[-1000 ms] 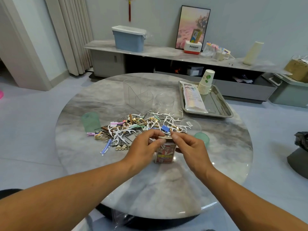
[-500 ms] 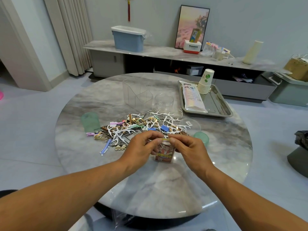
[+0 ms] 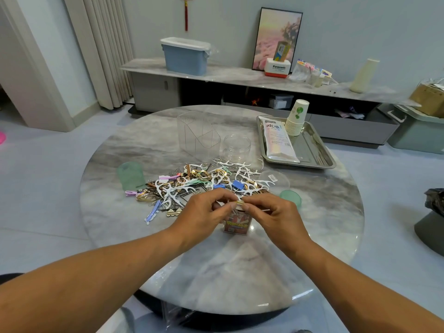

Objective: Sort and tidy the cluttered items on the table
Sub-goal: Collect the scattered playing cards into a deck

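Hands meet above a small red printed box (image 3: 236, 225) near the desk's (image 3: 240, 272) front: the left hand (image 3: 204, 216) and right hand (image 3: 272, 216) each pinch an end of a thin gold hair clip (image 3: 238, 203). Just behind them lies the clutter pile (image 3: 204, 181) of floss picks, clips and pins, between a green cup (image 3: 131, 175) and a green lid (image 3: 290, 197).
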